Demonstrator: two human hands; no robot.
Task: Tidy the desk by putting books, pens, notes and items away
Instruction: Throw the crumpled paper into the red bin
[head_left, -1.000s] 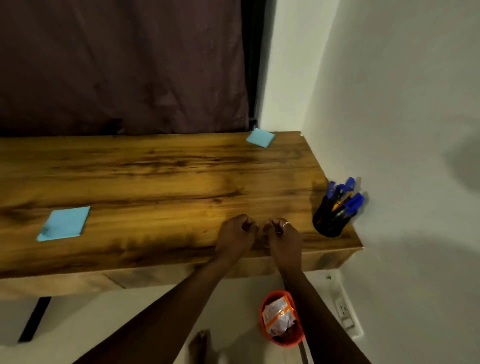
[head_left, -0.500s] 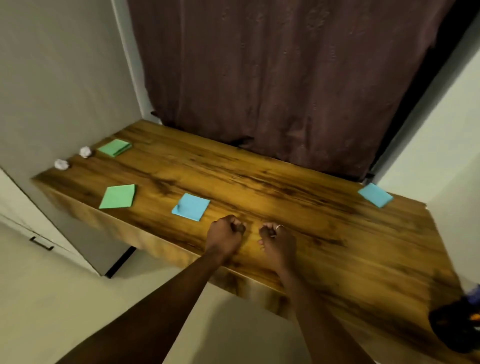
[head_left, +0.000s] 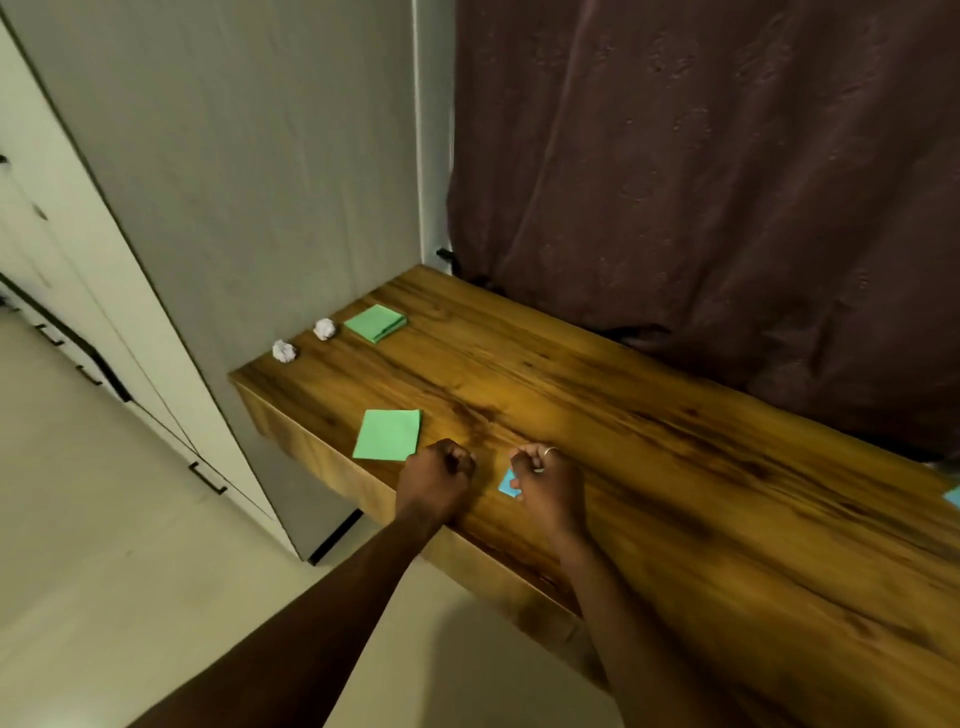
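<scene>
Along the desk's front edge: both hands are held side by side over the desk (head_left: 675, 467), close to one another but not touching.
Left hand: the left hand (head_left: 439, 475) is balled into a fist, and nothing is seen held in it.
Right hand: the right hand (head_left: 545, 483) is curled too, and no grip on anything is shown.
Blue note: only a corner of the blue note (head_left: 506, 483) is seen at the right thumb. The rest is hidden under the hand, and contact cannot be told.
Green notes: one green note (head_left: 388, 435) lies flat just beside the left hand, and a folded green note (head_left: 375, 322) lies far back by the wall.
Paper balls: two crumpled paper balls (head_left: 284, 351) are left at the desk's far left end.
Step in hand: nothing is judged collected yet, and the notes are being approached.
Next move: a hand must be opened and a thin sheet lifted by its edge. The blue note or the nearer green note is likeliest to be taken.
Change from the earlier frames: the view is swung leftward and the pen holder is no longer seen. The blue note, uncovered half a second ago, is now mostly covered, while both fists are kept as they were.
</scene>
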